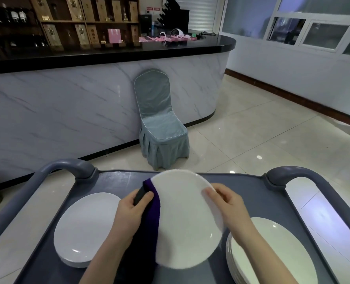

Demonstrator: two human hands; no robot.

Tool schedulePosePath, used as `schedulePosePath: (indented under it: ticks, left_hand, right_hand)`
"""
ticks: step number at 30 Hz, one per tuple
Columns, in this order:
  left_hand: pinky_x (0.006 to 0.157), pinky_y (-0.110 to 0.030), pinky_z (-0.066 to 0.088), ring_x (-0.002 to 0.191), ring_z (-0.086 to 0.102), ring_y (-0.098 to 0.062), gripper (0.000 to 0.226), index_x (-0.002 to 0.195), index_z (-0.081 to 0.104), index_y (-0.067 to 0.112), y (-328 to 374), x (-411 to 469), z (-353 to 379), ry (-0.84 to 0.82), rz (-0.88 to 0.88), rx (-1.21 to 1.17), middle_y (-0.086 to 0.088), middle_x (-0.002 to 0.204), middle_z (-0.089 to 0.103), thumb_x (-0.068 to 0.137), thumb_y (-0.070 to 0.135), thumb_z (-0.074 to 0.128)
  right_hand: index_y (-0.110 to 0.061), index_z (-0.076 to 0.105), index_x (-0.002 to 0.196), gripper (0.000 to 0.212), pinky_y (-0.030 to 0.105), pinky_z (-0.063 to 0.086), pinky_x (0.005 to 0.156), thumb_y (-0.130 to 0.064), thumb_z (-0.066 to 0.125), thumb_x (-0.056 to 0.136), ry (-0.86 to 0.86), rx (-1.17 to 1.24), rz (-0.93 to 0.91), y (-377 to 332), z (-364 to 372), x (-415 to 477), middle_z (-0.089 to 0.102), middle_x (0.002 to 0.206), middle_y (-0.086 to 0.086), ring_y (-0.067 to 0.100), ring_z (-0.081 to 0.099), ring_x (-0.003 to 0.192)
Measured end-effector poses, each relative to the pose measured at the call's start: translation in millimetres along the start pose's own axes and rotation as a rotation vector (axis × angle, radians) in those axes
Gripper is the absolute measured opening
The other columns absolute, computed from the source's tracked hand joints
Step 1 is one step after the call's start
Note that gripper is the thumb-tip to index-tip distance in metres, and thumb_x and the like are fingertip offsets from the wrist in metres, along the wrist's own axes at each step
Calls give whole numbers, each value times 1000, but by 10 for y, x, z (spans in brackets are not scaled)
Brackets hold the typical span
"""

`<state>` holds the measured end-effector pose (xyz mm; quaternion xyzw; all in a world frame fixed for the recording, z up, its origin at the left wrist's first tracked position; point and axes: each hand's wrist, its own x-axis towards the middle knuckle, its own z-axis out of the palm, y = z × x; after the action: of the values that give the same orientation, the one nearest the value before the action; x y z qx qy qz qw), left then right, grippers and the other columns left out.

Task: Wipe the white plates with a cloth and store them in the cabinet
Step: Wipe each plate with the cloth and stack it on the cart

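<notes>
Plate [187, 222] is held tilted just above cart [116, 180], mid-scene, touching neither stack.

Cart: grey tray top with a handle loop at each far corner.

Right stack [282, 255]: tall pile of white plates, near right, under the right forearm. My guess is these are the unwiped ones.

Left stack [84, 226]: a low pile, near left, well apart from the held plate. Probably the done ones.

Held plate reads oval in this view, long axis near-far, face towards the camera.

Cloth [152, 203]: purple, folded over the plate's left rim, with its tail hanging down towards near.

Left hand [131, 210]: fingers curled, thumb clamped on the cloth, pressing it to the left rim.

Right hand [225, 203]: pinches the far-right rim, fingertips [210, 192] on the face. It is the only hand bare on the plate.

Key relation: the whole bare face lies right of the left fingers, with the right hand on the opposite rim. Next stroke is likely a sweep right across the face, or the right hand turns the plate under the cloth.

Cabinet not in view.
</notes>
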<state>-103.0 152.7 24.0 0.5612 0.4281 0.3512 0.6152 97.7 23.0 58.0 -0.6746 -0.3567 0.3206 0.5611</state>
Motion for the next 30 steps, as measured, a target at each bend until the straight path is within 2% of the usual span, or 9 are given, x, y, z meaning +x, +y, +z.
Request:
schedulePosePath:
  ticks: [4, 6, 9, 12, 14, 21, 25, 27, 30]
  left_hand:
    - [61, -18, 45, 63, 58, -5, 10, 83, 72, 19, 82, 25, 66, -329, 171, 308, 1, 72, 69, 83, 28, 72]
    - [62, -20, 43, 64, 55, -5, 17, 82, 69, 19, 83, 33, 91, -356, 198, 354, -4, 74, 67, 79, 35, 68]
    - [61, -18, 50, 67, 65, -7, 5, 85, 72, 28, 8, 16, 73, -152, 114, 145, 5, 78, 74, 89, 28, 69]
    - [64, -24, 55, 78, 72, -11, 13, 90, 74, 33, -112, -62, 192, 101, -97, -194, 7, 88, 77, 94, 29, 62]
    - [67, -28, 55, 82, 73, -13, 10, 94, 72, 30, -159, -76, 260, 181, -156, -266, 7, 89, 77, 94, 32, 62]
    - [59, -20, 50, 68, 68, -10, 13, 86, 74, 27, -24, 37, -35, -92, 23, 64, 2, 81, 76, 92, 21, 65]
    - [56, -15, 38, 58, 49, -3, 11, 79, 67, 15, 110, 67, 98, -469, 168, 394, 10, 65, 59, 89, 19, 69]
    - [57, -15, 41, 60, 53, -4, 10, 81, 69, 16, 122, 44, 119, -446, 136, 337, 9, 68, 63, 90, 17, 68]
    - [66, -22, 54, 71, 69, -11, 11, 86, 73, 22, 16, 10, 94, -134, -46, 75, 5, 83, 76, 93, 21, 65]
  right_hand:
    - [-19, 63, 72, 31, 17, 39, 61, -39, 61, 96, -327, -416, -154, -94, 53, 98, 60, 68, -12, 3, 52, 64]
    - [-15, 52, 66, 41, 20, 32, 56, -41, 60, 96, -325, -452, -200, -65, 76, 119, 47, 61, -12, 4, 42, 59]
    - [-11, 58, 67, 39, 19, 36, 57, -40, 62, 94, -59, -285, -152, -59, 7, 111, 51, 61, -12, 5, 45, 59]
    - [-11, 69, 76, 32, 30, 50, 67, -36, 64, 95, 315, 275, 115, 42, 167, 55, 65, 71, -3, 13, 58, 66]
    - [-17, 71, 78, 29, 36, 53, 71, -37, 60, 96, 387, 378, 240, 131, 320, -19, 69, 75, -1, 15, 63, 70]
    - [-25, 74, 88, 8, 8, 46, 65, -28, 68, 92, -63, -113, -17, -59, -63, 80, 74, 85, -16, -1, 66, 75]
    - [-22, 56, 64, 35, 14, 35, 55, -38, 64, 94, -412, -451, -87, -80, 39, 105, 53, 62, -15, 0, 46, 59]
    - [-27, 54, 59, 39, 15, 34, 54, -36, 63, 96, -345, -420, -99, -59, 35, 80, 52, 58, -16, 1, 45, 57]
    - [-16, 67, 67, 31, 15, 43, 55, -31, 65, 94, 31, -43, 56, -62, -10, 47, 62, 64, -10, 8, 54, 58]
